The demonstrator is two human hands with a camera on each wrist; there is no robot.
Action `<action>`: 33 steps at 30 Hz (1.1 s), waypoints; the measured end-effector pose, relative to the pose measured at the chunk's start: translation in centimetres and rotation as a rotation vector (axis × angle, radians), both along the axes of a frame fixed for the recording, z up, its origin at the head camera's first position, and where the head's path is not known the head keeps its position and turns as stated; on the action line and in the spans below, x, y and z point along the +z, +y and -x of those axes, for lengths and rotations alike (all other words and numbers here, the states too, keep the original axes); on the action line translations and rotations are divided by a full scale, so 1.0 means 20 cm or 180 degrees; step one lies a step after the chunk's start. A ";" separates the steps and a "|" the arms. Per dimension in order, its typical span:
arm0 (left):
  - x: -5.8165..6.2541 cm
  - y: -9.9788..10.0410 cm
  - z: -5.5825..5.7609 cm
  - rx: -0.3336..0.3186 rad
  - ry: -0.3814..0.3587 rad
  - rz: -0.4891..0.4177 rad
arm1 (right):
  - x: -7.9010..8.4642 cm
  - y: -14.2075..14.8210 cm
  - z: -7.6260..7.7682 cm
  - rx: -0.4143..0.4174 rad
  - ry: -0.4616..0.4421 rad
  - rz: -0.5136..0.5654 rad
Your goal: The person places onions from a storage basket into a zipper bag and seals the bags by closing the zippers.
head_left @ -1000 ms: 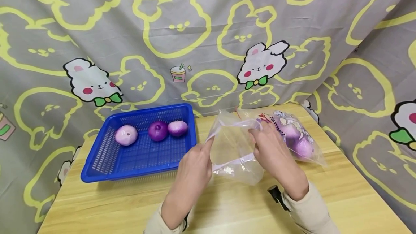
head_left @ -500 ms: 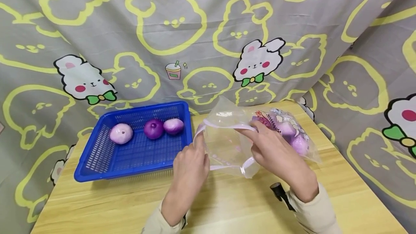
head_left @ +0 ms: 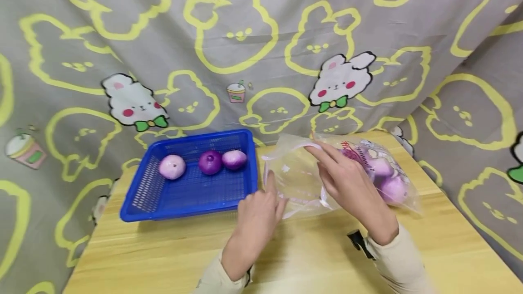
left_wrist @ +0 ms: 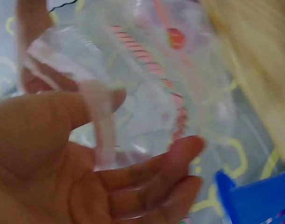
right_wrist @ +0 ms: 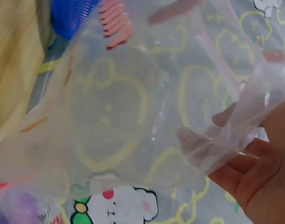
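A clear zip bag (head_left: pixel 298 180) stands with its mouth spread between my two hands over the table. My left hand (head_left: pixel 257 214) is at the bag's left rim, index finger reaching inside the mouth. In the left wrist view, the thumb (left_wrist: pixel 100 99) crosses the rim strip, with the other fingers loosely extended below it. At the opposite rim, my right hand (head_left: pixel 347 180) has its fingers stretched along the upper edge. In the right wrist view, fingertips (right_wrist: pixel 191 140) show through the plastic. Red print (right_wrist: pixel 115 23) marks the bag.
Left of the bag sits a blue plastic basket (head_left: pixel 196 212) holding a pale onion (head_left: pixel 172 167), a dark purple onion (head_left: pixel 210 162) and a two-toned onion (head_left: pixel 234 159). A filled printed bag of onions (head_left: pixel 394 189) lies at right. A patterned curtain (head_left: pixel 261 62) backs the wooden table (head_left: pixel 310 257).
The bag's mouth has shifted shape between my hands. My right fingers have straightened along its upper rim, and my left index finger now points into it. The basket's contents are unchanged.
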State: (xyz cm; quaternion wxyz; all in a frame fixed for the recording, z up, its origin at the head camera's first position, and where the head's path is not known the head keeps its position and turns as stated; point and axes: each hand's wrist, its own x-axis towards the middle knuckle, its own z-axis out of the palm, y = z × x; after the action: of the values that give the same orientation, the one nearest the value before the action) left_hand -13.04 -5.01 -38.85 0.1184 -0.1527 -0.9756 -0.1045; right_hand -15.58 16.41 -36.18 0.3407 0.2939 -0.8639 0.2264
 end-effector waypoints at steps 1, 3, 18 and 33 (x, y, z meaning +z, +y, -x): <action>0.01 0.00 -0.02 -0.0050 -0.0077 0.0043 | -0.01 -0.01 0.01 0.0016 0.0035 0.0008; 0.04 -0.02 -0.05 -0.0196 -0.0180 0.0142 | -0.01 -0.03 0.04 0.0070 0.0070 -0.0022; -0.14 0.04 -0.04 -0.0549 -0.0410 0.0765 | -0.10 -0.01 0.14 0.0188 -0.0128 -0.0204; 0.10 -0.15 0.06 -0.1168 0.0162 -0.0366 | -0.08 0.01 0.11 0.0145 -0.0609 -0.0133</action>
State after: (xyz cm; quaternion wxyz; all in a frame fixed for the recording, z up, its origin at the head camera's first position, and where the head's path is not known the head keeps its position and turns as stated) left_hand -14.22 -8.04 -36.86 0.1306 -0.3235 -0.9205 -0.1760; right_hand -17.75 16.58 -37.79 0.2452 0.2975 -0.8901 0.2431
